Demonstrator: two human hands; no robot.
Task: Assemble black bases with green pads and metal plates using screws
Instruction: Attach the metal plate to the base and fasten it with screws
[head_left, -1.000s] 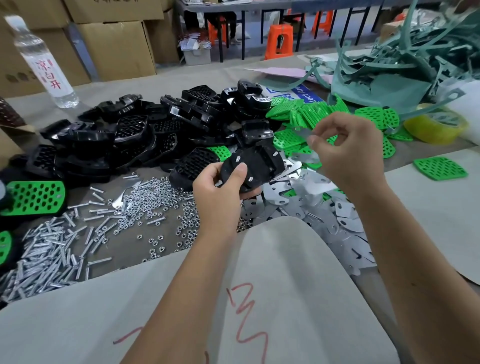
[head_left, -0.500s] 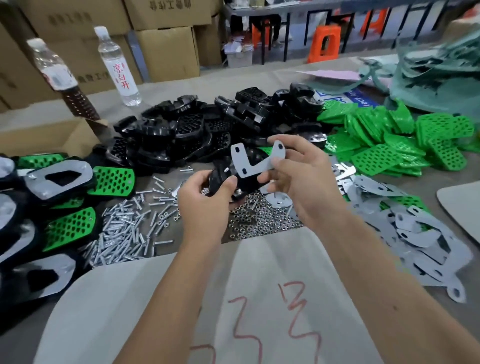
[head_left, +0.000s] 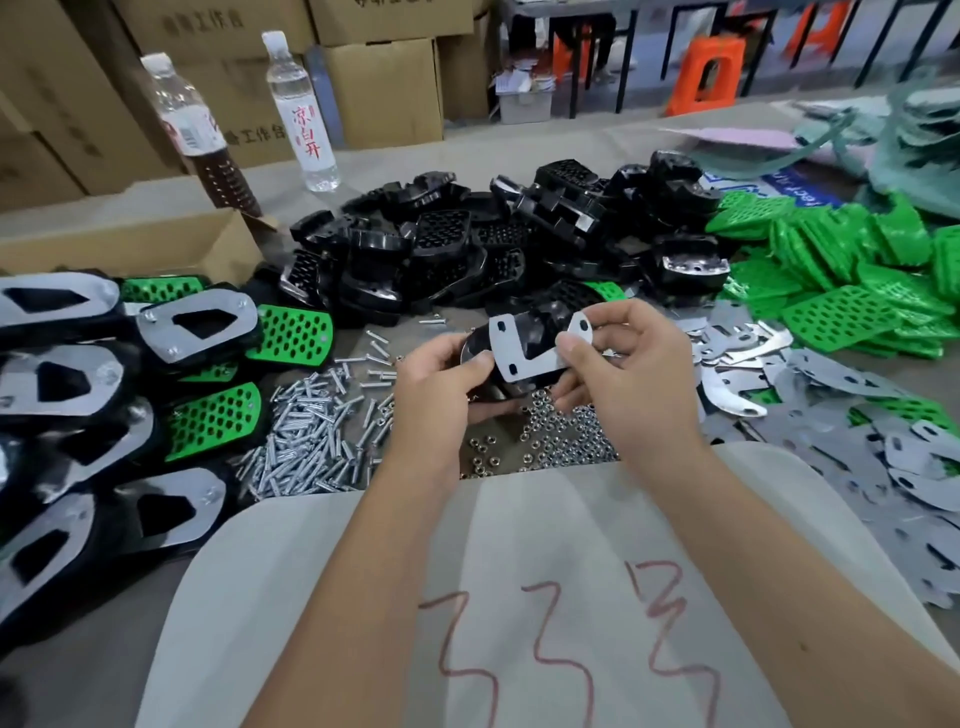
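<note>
My left hand (head_left: 441, 384) grips a black base (head_left: 535, 332) from its left side, held above the table. My right hand (head_left: 628, 374) pinches a grey metal plate (head_left: 517, 356) with three slotted holes and lays it against the top of that base. A heap of black bases (head_left: 467, 254) lies behind my hands. Green pads (head_left: 841, 260) are piled at the right. Loose metal plates (head_left: 831, 415) spread right of my hands. Screws (head_left: 306, 441) and nuts (head_left: 561, 441) lie under and left of my hands.
Assembled units (head_left: 130, 374) with green pads and plates are stacked at the left by a cardboard box (head_left: 130, 249). Two bottles (head_left: 301, 114) stand behind. A grey sheet (head_left: 519, 597) with red scribbles covers the near edge. Teal scrap (head_left: 914, 140) lies far right.
My right hand picked up a metal plate and brought it onto the black base in my left hand. The view swung left, showing the assembled units.
</note>
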